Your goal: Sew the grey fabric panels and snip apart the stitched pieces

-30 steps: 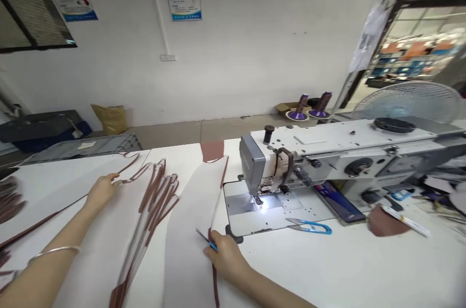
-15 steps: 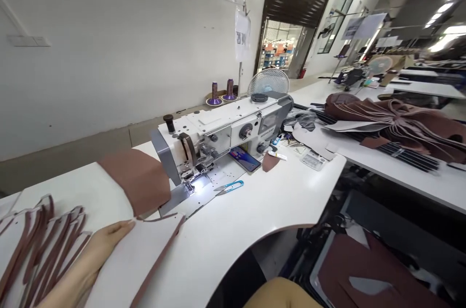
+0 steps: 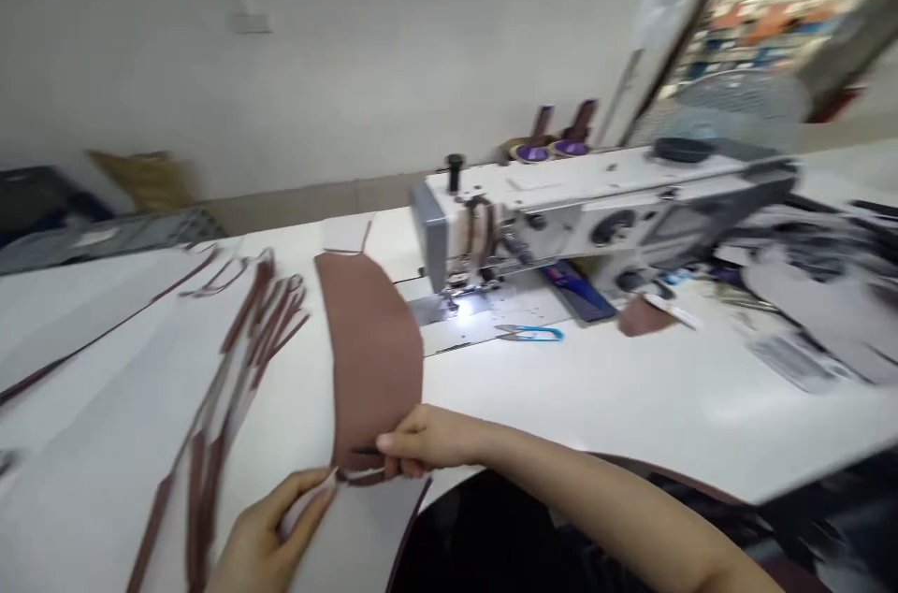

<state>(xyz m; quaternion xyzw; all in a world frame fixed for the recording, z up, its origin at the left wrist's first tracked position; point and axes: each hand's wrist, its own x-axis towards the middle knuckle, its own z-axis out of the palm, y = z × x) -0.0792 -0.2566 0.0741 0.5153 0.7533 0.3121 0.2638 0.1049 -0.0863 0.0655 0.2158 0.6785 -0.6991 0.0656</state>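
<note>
On my feed the right hand (image 3: 425, 439) is clenched around the lower end of a brown cut panel (image 3: 371, 359), with the thumb and fingers pinching it closed. A dark pointed tip (image 3: 365, 451) pokes out to the left of those fingers; it may be small snips, but the blur keeps me from being sure. The left hand (image 3: 270, 532) sits just left of the right fingers, grasping a pale strip (image 3: 305, 504) that meets the panel's lower edge. The panel stretches away ahead of the right fingers, lying on the white worktable (image 3: 631, 415). Farther left of the left fingers lie brown-edged strips (image 3: 263, 322), while a sewing machine (image 3: 561, 219) stands well ahead of the right fingers, with blue-handled snips (image 3: 529, 333) in front of it. In my judgement, this work goes best with both pinches firm and close together, the panel flat and free of twists, and any sharp tip angled away from the fingers.
</note>
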